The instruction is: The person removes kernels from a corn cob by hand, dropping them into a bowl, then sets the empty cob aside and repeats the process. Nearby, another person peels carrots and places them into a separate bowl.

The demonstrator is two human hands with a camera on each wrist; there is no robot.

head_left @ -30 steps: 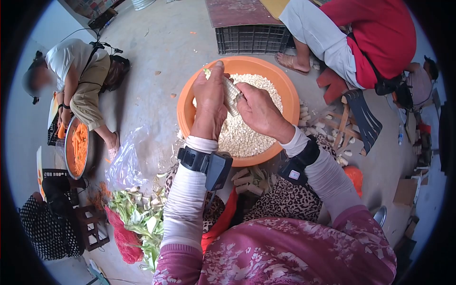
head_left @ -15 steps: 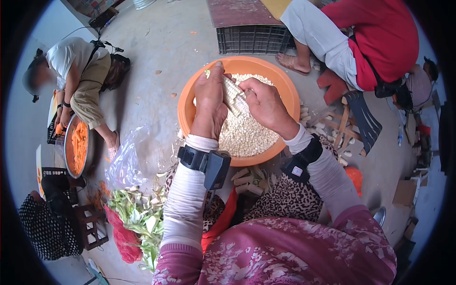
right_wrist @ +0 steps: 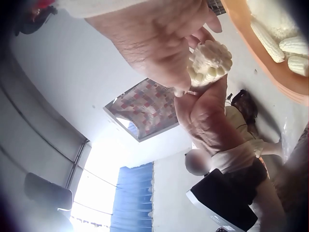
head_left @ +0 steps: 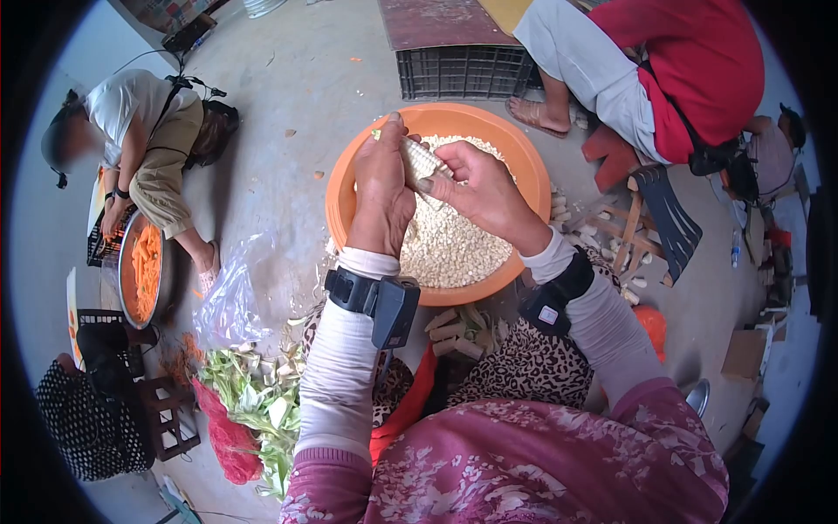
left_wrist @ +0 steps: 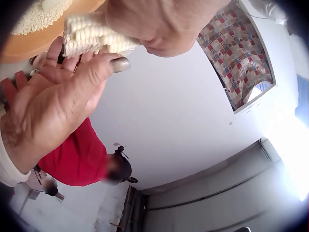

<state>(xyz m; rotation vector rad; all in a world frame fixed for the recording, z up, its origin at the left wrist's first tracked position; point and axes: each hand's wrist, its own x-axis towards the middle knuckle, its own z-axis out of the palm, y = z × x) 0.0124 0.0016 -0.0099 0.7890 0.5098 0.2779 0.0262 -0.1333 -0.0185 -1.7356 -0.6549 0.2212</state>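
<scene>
Over the large orange basin [head_left: 532,201], my left hand [head_left: 380,188] grips a pale corn cob [head_left: 421,164]. White kernels cover much of the cob, and its broad cut end shows in the right wrist view. My right hand [head_left: 489,192] is at the cob's free end, its straight thumb right at the kernels. In the left wrist view the right hand's fingers [left_wrist: 52,53] are loosely extended beneath the cob. Loose white corn kernels [head_left: 454,249] fill much of the basin below both hands. Some of the left fingers are hidden behind the cob.
Stripped cobs [head_left: 449,330] lie near my knees, and husks [head_left: 271,402] to the left beside a clear plastic bag [head_left: 231,301]. A black crate [head_left: 463,74] stands beyond the basin. One person sits at the right; another bends over a bowl of orange shreds [head_left: 147,271].
My right hand has rolled so that its thumb now shows at the cob's free end with the fingers farther out. The left hand keeps its grip nearly in place.
</scene>
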